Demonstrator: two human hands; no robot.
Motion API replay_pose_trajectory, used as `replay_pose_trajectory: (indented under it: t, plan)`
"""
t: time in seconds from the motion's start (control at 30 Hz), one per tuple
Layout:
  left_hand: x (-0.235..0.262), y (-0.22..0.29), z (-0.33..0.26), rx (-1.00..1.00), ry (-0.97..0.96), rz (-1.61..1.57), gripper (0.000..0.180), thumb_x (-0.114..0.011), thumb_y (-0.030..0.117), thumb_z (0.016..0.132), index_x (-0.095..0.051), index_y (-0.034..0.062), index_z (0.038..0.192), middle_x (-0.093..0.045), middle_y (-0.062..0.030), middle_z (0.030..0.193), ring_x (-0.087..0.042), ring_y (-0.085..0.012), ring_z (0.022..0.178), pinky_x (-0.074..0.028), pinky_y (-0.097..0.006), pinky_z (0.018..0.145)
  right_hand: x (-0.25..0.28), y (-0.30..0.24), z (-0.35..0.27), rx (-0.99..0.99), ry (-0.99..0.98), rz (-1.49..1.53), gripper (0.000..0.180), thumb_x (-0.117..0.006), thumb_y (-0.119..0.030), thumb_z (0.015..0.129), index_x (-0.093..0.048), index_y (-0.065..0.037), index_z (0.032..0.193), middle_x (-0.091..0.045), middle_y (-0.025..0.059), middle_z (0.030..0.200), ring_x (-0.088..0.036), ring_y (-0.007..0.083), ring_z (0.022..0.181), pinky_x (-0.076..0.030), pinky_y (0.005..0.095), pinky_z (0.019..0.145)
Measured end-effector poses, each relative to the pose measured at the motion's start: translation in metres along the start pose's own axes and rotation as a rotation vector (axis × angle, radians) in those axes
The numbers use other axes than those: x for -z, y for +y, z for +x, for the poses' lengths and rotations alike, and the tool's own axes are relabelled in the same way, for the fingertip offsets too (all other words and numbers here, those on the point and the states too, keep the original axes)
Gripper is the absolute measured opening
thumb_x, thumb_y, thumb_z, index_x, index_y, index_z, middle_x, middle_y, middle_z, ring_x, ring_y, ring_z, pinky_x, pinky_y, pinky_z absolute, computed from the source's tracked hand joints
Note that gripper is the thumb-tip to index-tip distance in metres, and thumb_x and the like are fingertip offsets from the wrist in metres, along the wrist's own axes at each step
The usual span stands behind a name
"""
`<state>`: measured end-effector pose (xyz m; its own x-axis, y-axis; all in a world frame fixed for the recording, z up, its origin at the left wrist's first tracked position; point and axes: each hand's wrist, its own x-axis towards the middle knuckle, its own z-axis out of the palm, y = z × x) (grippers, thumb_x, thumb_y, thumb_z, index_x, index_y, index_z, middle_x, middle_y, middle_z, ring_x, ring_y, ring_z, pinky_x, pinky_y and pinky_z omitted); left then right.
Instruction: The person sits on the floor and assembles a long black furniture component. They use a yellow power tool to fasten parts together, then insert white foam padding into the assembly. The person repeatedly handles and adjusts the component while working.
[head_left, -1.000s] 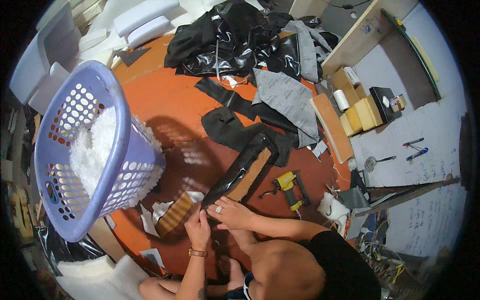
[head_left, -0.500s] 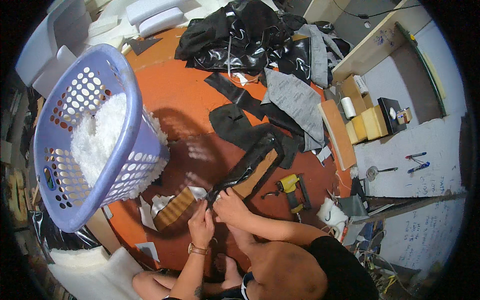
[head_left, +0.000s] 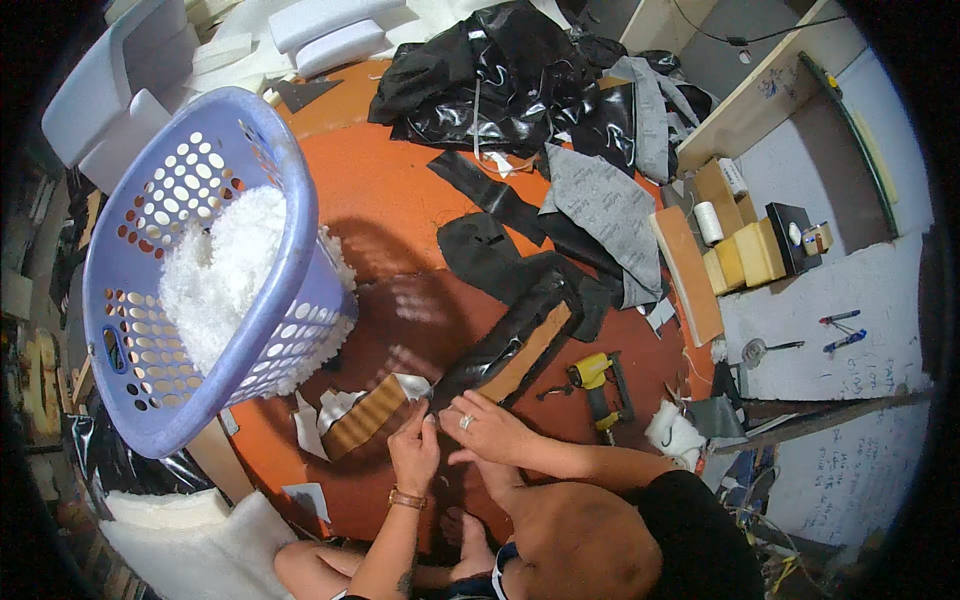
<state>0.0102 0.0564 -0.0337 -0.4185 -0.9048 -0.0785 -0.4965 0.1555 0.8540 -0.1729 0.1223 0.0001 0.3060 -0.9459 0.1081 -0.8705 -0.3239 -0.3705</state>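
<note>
A long padded piece (head_left: pixel 500 345) lies slantwise in front of me, wrapped in shiny black leatherette with a bare brown board strip (head_left: pixel 532 352) along one side. My left hand (head_left: pixel 414 448), with a watch at the wrist, is closed in a pinch at the near end of the black cover. Just right of it, my right hand (head_left: pixel 488 428), wearing a ring, has its fingers stretched over the near end of the piece, the thumb apart. A striped brown board (head_left: pixel 362 418) with white scraps rests left of my hands. To the right lies a yellow and black staple gun (head_left: pixel 595 375).
A lilac laundry basket (head_left: pixel 300 215) of white fluffy stuffing stands tilted at left. Black and grey fabric pieces (head_left: pixel 600 205) and a black leatherette heap (head_left: pixel 480 90) lie beyond. On the right are foam blocks (head_left: pixel 745 255), a thread spool (head_left: pixel 708 222) and pens (head_left: pixel 845 340).
My right hand has opened out from its curled grip at the end of the black cover. My left hand stays close by, still pinching. The whole view has shifted slightly.
</note>
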Motion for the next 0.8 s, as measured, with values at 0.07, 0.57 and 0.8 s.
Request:
replay_pose_trajectory:
  t: [0.07, 0.57, 0.8]
  plan:
    - [-0.004, -0.002, -0.001, 0.007, 0.043, -0.009, 0.034, -0.064, 0.015, 0.104, -0.074, -0.0016, 0.132, -0.078, -0.0269, 0.111, -0.079, -0.0267, 0.098, -0.059, -0.039, 0.088, -0.001, 0.001, -0.003, 0.118, 0.003, -0.041, 0.072, -0.084, -0.054, 0.078, -0.066, 0.0, 0.122, -0.067, 0.0111, 0.13, -0.057, 0.0327, 0.128, -0.042, 0.0478, 0.113]
    - [0.02, -0.043, 0.056, 0.424, -0.508, -0.372, 0.069, -0.022, 0.054, 0.118, -0.061, 0.0096, 0.154, -0.063, -0.0121, 0.153, -0.057, -0.0253, 0.141, -0.039, -0.036, 0.119, -0.012, 0.012, 0.008, 0.103, -0.155, 0.079, 0.065, -0.083, -0.049, 0.081, -0.068, -0.008, 0.129, -0.067, 0.0066, 0.131, -0.056, 0.0278, 0.13, -0.044, 0.0426, 0.108]
    - [0.019, -0.001, 0.075, 0.527, -0.626, -0.356, 0.075, -0.021, 0.061, 0.115, -0.058, 0.0093, 0.156, -0.058, -0.0143, 0.158, -0.05, -0.0244, 0.147, -0.031, -0.035, 0.124, 0.001, 0.008, 0.047, 0.002, -0.525, 0.067, 0.062, -0.078, -0.062, 0.079, -0.073, -0.012, 0.114, -0.071, 0.0028, 0.11, -0.06, 0.0245, 0.116, -0.045, 0.0403, 0.097]
